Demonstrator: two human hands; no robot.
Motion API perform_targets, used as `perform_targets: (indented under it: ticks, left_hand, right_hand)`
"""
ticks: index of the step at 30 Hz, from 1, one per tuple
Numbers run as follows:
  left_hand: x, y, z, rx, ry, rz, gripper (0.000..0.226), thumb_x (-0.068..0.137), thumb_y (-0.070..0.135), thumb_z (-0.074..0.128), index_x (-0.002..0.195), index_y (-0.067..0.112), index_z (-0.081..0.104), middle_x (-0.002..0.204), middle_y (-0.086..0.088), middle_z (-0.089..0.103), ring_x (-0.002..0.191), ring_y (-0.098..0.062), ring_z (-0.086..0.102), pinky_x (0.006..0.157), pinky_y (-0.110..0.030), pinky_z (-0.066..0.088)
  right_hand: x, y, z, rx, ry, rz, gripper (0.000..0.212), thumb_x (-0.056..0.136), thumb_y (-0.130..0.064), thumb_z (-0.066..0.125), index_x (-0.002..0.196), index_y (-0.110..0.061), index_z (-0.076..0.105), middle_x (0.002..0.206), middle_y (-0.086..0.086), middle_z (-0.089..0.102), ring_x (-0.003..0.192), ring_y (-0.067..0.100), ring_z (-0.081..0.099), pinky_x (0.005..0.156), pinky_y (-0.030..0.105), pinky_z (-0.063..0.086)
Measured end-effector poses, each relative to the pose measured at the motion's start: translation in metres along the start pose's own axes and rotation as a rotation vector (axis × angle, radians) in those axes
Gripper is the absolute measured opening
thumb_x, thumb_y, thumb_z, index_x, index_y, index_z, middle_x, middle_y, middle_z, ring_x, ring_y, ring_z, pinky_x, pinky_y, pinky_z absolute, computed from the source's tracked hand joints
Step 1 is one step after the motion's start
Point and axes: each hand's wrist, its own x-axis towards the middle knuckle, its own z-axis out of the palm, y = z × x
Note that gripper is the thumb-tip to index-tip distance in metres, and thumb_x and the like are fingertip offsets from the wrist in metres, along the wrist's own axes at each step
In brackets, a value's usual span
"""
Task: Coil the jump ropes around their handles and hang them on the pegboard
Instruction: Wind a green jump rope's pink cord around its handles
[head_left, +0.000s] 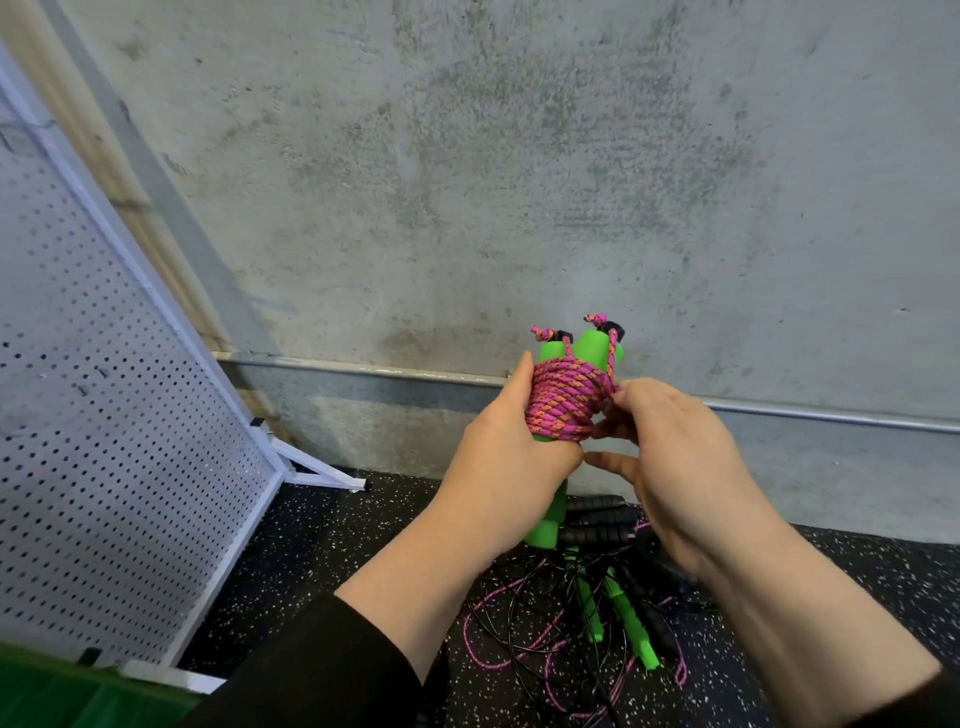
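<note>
Last wraps going on, pink rope bundled tight on the green handles.

Nearest, the loose ropes (545, 634) sprawl on the speckled floor (322, 530) below the wrists: thin, floppy cords, likely to snag when lifted, so take them by their handles. Up at chest height, the left hand (498, 452) curls round the green handles (576, 349) and the pink rope coil (563, 400), clamping both together. The right hand (670, 457) pinches a strand beside the coil, fingers bent. The braided rope looks soft and grippy, the foam handles light; grip the bundle mid-coil so nothing unwinds. Beyond, the pegboard (104, 415) leans at the left, its frame edge close to the concrete wall (519, 156); open room lies between it and the hands.
</note>
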Motion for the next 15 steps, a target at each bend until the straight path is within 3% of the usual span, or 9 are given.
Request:
perform_targets:
  ticks: [2,4,8,10,13,15]
  left_hand:
    - [0.001,-0.001,-0.002,-0.074,-0.027,0.017,0.084,0.081,0.010,0.069,0.152,0.042,0.039,0.091,0.012,0.068,0.069,-0.003,0.056,0.067,-0.022,0.046]
    - [0.003,-0.001,-0.008,-0.094,-0.091,0.027,0.081,0.080,0.010,0.069,0.149,0.043,0.041,0.088,0.010,0.067,0.068,-0.003,0.055,0.070,-0.026,0.049]
    - [0.002,-0.001,-0.012,-0.131,-0.150,0.027,0.089,0.084,0.014,0.071,0.156,0.045,0.027,0.107,0.012,0.071,0.086,-0.001,0.063,0.088,-0.030,0.053]
    - [0.002,-0.003,-0.008,-0.137,-0.113,0.012,0.093,0.087,0.016,0.070,0.158,0.045,0.019,0.113,0.013,0.069,0.092,0.000,0.063,0.087,-0.023,0.051]
    - [0.002,-0.004,-0.005,-0.104,-0.061,-0.006,0.101,0.087,0.015,0.071,0.161,0.041,0.007,0.115,0.017,0.065,0.093,0.001,0.061,0.076,-0.009,0.045]
    - [0.003,-0.006,-0.004,-0.108,-0.063,-0.020,0.112,0.083,0.018,0.074,0.161,0.038,-0.005,0.126,0.012,0.063,0.106,-0.002,0.061,0.082,-0.008,0.045]
  right_hand:
    - [0.002,-0.003,-0.004,-0.079,-0.003,-0.039,0.023,0.093,-0.023,0.049,0.082,-0.012,0.065,0.080,0.004,0.061,0.076,0.014,0.057,0.076,0.045,0.055]
    - [0.002,-0.003,-0.007,-0.153,-0.010,-0.078,0.021,0.090,-0.028,0.052,0.082,-0.013,0.063,0.073,-0.003,0.060,0.074,0.012,0.058,0.078,0.047,0.056]
    - [-0.001,-0.004,-0.007,-0.019,-0.049,-0.073,0.014,0.101,-0.016,0.055,0.090,-0.014,0.063,0.081,-0.001,0.066,0.078,0.012,0.062,0.078,0.042,0.060]
    - [0.000,-0.006,-0.006,0.015,-0.004,-0.077,0.006,0.101,-0.018,0.058,0.103,-0.016,0.063,0.095,0.004,0.067,0.083,0.013,0.065,0.076,0.039,0.061]
    - [0.000,0.002,0.000,0.007,0.081,-0.106,0.013,0.101,-0.023,0.060,0.114,-0.026,0.059,0.106,0.002,0.065,0.095,0.016,0.069,0.079,0.045,0.063]
    - [-0.003,0.010,0.006,-0.088,0.042,-0.148,0.023,0.098,-0.035,0.061,0.120,-0.033,0.057,0.115,-0.002,0.067,0.103,0.012,0.069,0.088,0.049,0.060]
